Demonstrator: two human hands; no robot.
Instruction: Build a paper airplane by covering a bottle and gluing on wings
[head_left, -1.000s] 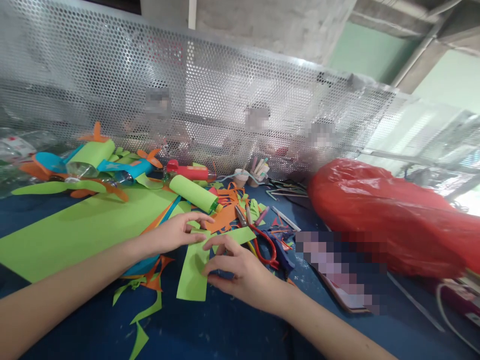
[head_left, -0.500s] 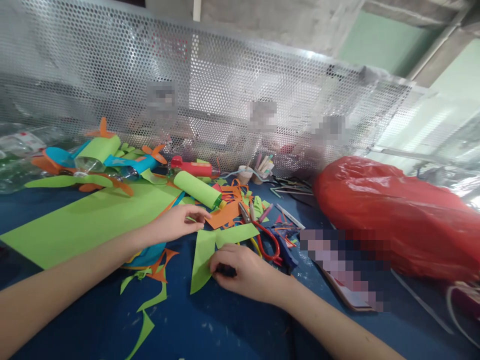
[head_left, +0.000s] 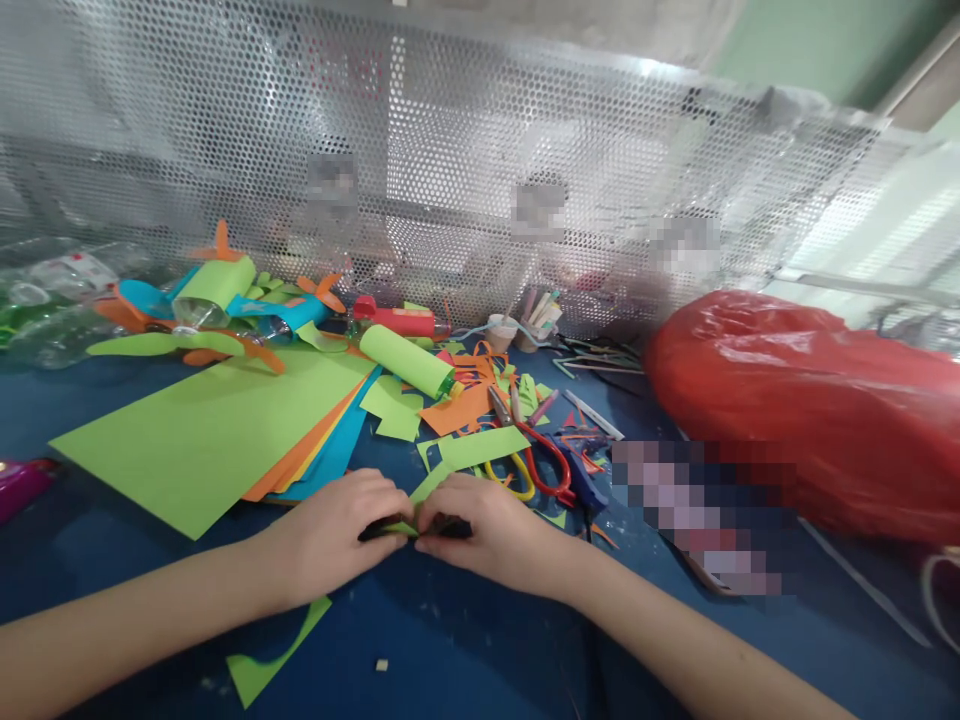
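My left hand (head_left: 341, 530) and my right hand (head_left: 495, 525) meet fingertip to fingertip above the blue table, both closed in a pinch. Between them is a light green piece of paper (head_left: 429, 487), most of it hidden by my fingers. Just beyond my right hand lies another green paper strip (head_left: 487, 447), beside red-handled scissors (head_left: 553, 465) and a yellow scissor handle (head_left: 525, 480). Behind my left hand fans a stack of coloured sheets with a large green sheet (head_left: 217, 430) on top. A curved green scrap (head_left: 277, 655) rests below my left forearm.
A bottle wrapped in green paper (head_left: 409, 360) lies beyond the scraps. Paper-covered bottles with propellers (head_left: 225, 290) stand at the back left. Cups of pens (head_left: 541, 318) are by the perforated metal screen (head_left: 450, 150), with people behind it. A red plastic bag (head_left: 810, 400) fills the right side.
My left hand has come down and right to meet my right hand, closing on the green paper. The paper's wide lower part no longer shows. The view has shifted slightly.
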